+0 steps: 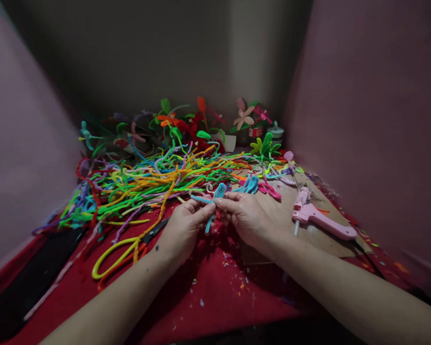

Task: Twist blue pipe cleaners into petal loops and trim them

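Note:
Between my two hands is a light-blue pipe cleaner (pixel 220 190), bent into a petal-like loop with loose ends sticking out to the left and downward. My left hand (pixel 187 223) pinches it with thumb and fingertips. From the other side my right hand (pixel 247 214) grips it near the base of the loop. Just beyond my right hand lie more looped blue pipe cleaners (pixel 250 184) and a pink looped piece (pixel 269 189). Scissors with yellow and orange handles (pixel 113 251) rest left of my left hand, their blades partly hidden behind it.
A large heap of coloured pipe cleaners (pixel 147 182) spreads across the back. Finished pipe-cleaner flowers (pixel 243 116) stand against the wall. To the right, a pink glue gun (pixel 318 218) sits on a brown board (pixel 269 230). Fuzz scraps litter the red cloth (pixel 201 297).

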Demonstrator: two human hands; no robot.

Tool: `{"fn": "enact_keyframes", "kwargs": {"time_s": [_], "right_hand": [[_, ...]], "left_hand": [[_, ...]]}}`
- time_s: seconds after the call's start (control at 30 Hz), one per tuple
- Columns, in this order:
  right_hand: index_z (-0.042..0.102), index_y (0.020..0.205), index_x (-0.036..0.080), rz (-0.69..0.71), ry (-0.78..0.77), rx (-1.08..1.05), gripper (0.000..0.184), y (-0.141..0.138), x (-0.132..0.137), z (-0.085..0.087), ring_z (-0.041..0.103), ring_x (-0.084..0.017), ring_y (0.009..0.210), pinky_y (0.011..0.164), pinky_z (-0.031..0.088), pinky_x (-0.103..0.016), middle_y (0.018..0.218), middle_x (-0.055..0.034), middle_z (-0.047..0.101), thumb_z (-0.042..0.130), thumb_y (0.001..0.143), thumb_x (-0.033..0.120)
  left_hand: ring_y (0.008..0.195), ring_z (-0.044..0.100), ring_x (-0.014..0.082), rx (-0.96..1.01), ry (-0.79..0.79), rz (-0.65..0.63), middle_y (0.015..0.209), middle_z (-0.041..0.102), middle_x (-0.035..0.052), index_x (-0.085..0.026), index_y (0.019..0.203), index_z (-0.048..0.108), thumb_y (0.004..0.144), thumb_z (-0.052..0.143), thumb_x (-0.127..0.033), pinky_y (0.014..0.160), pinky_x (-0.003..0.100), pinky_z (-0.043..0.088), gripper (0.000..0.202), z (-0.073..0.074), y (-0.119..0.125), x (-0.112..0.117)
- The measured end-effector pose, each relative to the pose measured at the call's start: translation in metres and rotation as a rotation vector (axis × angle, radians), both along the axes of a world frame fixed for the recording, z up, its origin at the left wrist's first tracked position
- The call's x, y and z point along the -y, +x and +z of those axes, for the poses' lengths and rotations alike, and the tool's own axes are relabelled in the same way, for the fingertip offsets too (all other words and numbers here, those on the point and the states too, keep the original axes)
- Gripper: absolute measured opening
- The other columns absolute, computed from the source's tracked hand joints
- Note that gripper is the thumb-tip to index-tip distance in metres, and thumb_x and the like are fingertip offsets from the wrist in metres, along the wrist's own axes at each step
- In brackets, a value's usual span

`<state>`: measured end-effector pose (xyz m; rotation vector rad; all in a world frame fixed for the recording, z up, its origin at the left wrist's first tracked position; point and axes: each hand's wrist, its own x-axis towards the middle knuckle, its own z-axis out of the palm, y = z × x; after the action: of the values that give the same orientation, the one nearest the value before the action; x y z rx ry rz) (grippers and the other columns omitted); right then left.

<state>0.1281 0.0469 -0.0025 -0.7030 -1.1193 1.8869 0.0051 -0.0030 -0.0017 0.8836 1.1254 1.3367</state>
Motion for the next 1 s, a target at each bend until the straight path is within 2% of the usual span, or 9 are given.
{"fn": "enact_keyframes", "kwargs": {"time_s": [0.13, 0.3, 0.4, 0.53, 0.67, 0.8, 0.9, 1.0], "right_hand": [[0.058, 0.060, 0.014, 0.045, -0.007, -0.043, 0.022, 0.0011, -0.0053, -0.0059, 0.042, -0.008, 0.049, 0.048, 0.029, -0.023, 0.054, 0.0017, 0.052, 0.070, 0.062, 0.033], [0.060, 0.062, 0.014, 0.099, -0.023, -0.027, 0.022, 0.0016, -0.0067, -0.0069, 0.045, -0.009, 0.048, 0.047, 0.030, -0.023, 0.056, 0.0000, 0.057, 0.070, 0.064, 0.034], [0.058, 0.061, 0.014, 0.067, -0.042, -0.007, 0.022, 0.0005, -0.0048, -0.0077, 0.043, -0.007, 0.045, 0.046, 0.028, -0.022, 0.053, 0.0030, 0.054, 0.074, 0.059, 0.030], [0.056, 0.063, 0.015, 0.015, -0.041, 0.012, 0.020, -0.0006, -0.0031, -0.0091, 0.042, -0.006, 0.045, 0.046, 0.028, -0.022, 0.051, 0.0054, 0.050, 0.072, 0.059, 0.027], [0.056, 0.061, 0.015, -0.044, 0.020, 0.065, 0.021, 0.0003, -0.0026, -0.0082, 0.043, -0.007, 0.048, 0.049, 0.031, -0.023, 0.051, 0.0055, 0.049, 0.072, 0.060, 0.029], [0.059, 0.060, 0.016, -0.021, 0.035, 0.062, 0.021, 0.0022, -0.0030, -0.0065, 0.049, -0.011, 0.053, 0.053, 0.035, -0.024, 0.049, 0.0041, 0.050, 0.072, 0.060, 0.032], [0.060, 0.058, 0.016, -0.040, 0.057, 0.078, 0.022, 0.0036, -0.0028, -0.0052, 0.049, -0.011, 0.053, 0.053, 0.036, -0.025, 0.049, 0.0032, 0.052, 0.071, 0.061, 0.035], [0.063, 0.060, 0.015, -0.046, 0.140, 0.077, 0.021, 0.0042, -0.0015, -0.0045, 0.048, -0.010, 0.053, 0.054, 0.036, -0.025, 0.054, 0.0015, 0.057, 0.070, 0.063, 0.035]], "left_hand": [[0.053, 0.051, 0.0049, -0.010, -0.018, 0.015, 0.070, 0.061, -0.0031, -0.016, 0.085, 0.061, 0.070, 0.071, -0.027, 0.048, 0.017, 0.040, 0.020, 0.0011, -0.0005, 0.0000], [0.049, 0.047, 0.0035, 0.020, -0.023, -0.032, 0.067, 0.057, -0.0038, -0.015, 0.091, 0.060, 0.073, 0.068, -0.024, 0.044, 0.015, 0.038, 0.021, -0.0004, -0.0028, 0.0002], [0.049, 0.047, 0.0033, 0.012, -0.024, -0.025, 0.067, 0.056, -0.0041, -0.016, 0.093, 0.059, 0.072, 0.069, -0.022, 0.044, 0.015, 0.038, 0.024, -0.0013, -0.0027, 0.0004], [0.050, 0.047, 0.0036, -0.050, -0.023, 0.011, 0.069, 0.056, -0.0035, -0.016, 0.094, 0.059, 0.072, 0.068, -0.024, 0.045, 0.015, 0.038, 0.024, -0.0021, -0.0019, 0.0007], [0.050, 0.045, 0.0039, -0.123, 0.001, -0.003, 0.070, 0.055, -0.0028, -0.016, 0.090, 0.061, 0.073, 0.067, -0.026, 0.044, 0.016, 0.037, 0.021, -0.0053, -0.0030, 0.0006], [0.050, 0.044, 0.0044, -0.155, 0.013, -0.001, 0.068, 0.055, -0.0027, -0.015, 0.087, 0.063, 0.072, 0.069, -0.025, 0.045, 0.017, 0.037, 0.019, -0.0072, -0.0041, 0.0002], [0.047, 0.043, 0.0045, -0.117, -0.011, 0.011, 0.061, 0.052, -0.0040, -0.014, 0.083, 0.062, 0.071, 0.068, -0.024, 0.043, 0.017, 0.037, 0.017, -0.0051, -0.0033, 0.0001], [0.042, 0.042, 0.0046, -0.036, -0.082, -0.038, 0.055, 0.051, -0.0050, -0.014, 0.078, 0.060, 0.071, 0.068, -0.027, 0.039, 0.017, 0.035, 0.016, -0.0027, -0.0021, 0.0000]]}}
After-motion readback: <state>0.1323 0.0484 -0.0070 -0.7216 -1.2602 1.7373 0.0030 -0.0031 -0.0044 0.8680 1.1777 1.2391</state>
